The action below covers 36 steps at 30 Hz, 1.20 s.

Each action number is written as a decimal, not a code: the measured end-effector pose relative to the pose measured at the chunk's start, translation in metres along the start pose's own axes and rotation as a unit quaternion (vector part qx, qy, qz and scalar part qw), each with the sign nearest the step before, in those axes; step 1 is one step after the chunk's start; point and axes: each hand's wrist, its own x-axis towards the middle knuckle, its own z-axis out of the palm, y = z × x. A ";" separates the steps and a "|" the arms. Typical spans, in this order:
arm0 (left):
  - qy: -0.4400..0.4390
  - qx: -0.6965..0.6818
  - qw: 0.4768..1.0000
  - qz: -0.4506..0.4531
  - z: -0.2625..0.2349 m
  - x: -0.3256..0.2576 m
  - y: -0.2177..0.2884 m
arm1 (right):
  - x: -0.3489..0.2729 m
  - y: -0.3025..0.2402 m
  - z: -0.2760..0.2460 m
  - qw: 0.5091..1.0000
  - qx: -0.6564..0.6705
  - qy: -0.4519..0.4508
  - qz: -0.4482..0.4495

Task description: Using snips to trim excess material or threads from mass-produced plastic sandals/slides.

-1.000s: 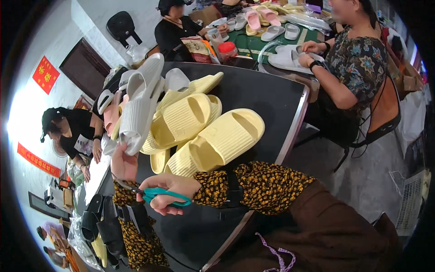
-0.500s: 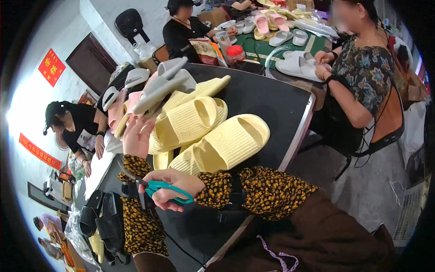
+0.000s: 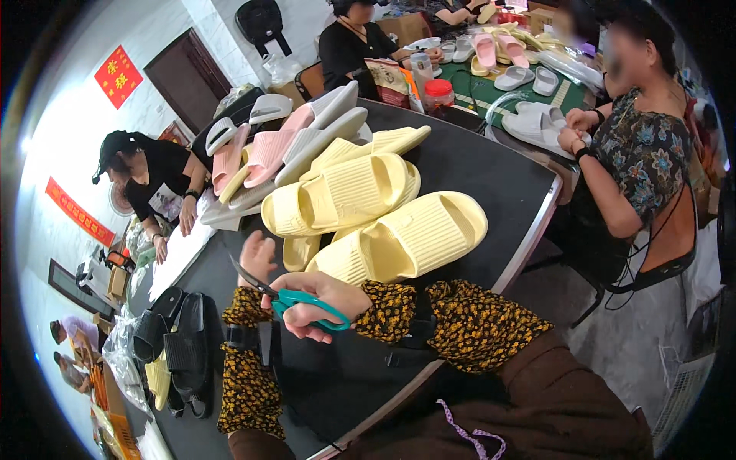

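My right hand is closed around a pair of scissors with teal handles; their dark blades point to the upper left, across my left wrist. Just beyond them is my left hand, empty, its loosely curled fingers a little blurred and partly behind the blades. Closest to both hands are ribbed yellow slippers, stacked and overlapping. Behind these lie grey slippers and pink slippers, heaped on the far left part of the pile.
The dark table has a pale edge on the right. Black slippers lie at its left. A co-worker handles white sheets. Another co-worker sits at right by a green table bearing slippers and a red-lidded jar.
My left hand has come away from a grey slipper, back toward me. That slipper now rests on the pile. The scissors stay in my right hand. The whole view has shifted.
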 end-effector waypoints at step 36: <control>-0.018 -0.229 0.963 0.143 0.120 -0.086 0.010 | 0.008 -0.012 0.003 0.990 -0.111 0.046 -0.075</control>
